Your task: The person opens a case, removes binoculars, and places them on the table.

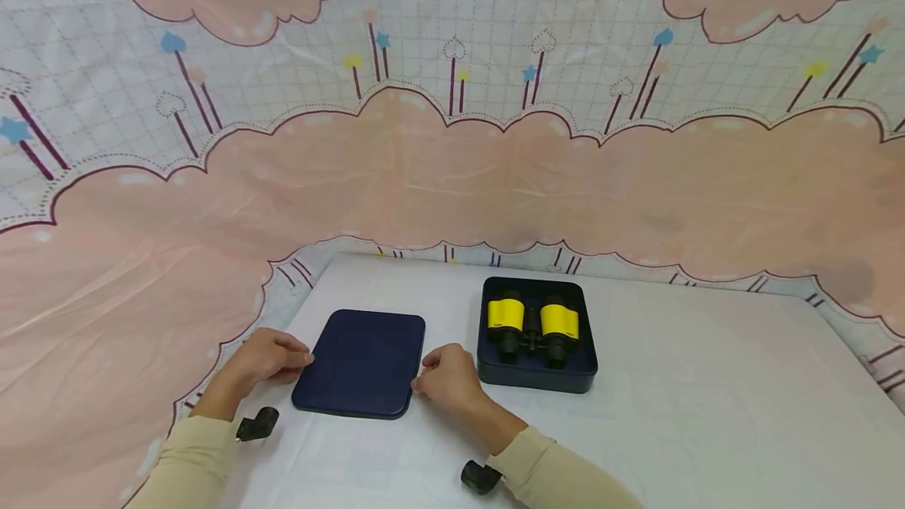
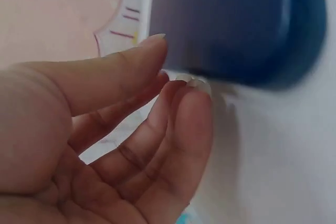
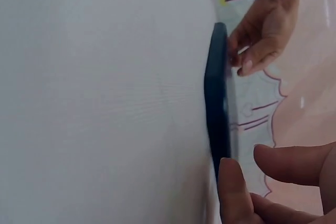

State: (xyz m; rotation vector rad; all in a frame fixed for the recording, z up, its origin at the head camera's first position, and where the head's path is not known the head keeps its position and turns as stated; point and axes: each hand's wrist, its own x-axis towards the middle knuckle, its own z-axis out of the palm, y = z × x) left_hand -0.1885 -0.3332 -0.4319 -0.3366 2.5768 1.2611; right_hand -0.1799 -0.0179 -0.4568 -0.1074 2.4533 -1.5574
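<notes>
A flat dark blue box lid point(image 1: 360, 364) with rounded corners lies top side up on the left part of the white table. My left hand point(image 1: 272, 356) pinches its left edge, thumb above and fingertips under the rim, as the left wrist view shows. At the right edge is my right hand point(image 1: 452, 379); in the right wrist view a finger point(image 3: 233, 187) touches the rim while the thumb point(image 3: 289, 163) stays apart from it. Just right of that hand sits a dark blue box point(image 1: 537, 378) holding yellow and black binoculars point(image 1: 561, 322).
The white table point(image 1: 700, 399) extends to the right of the box. A patterned cloth point(image 1: 495, 187) with pink clouds hangs behind and along the left side. Small black devices point(image 1: 258, 423) stick out at both wrists.
</notes>
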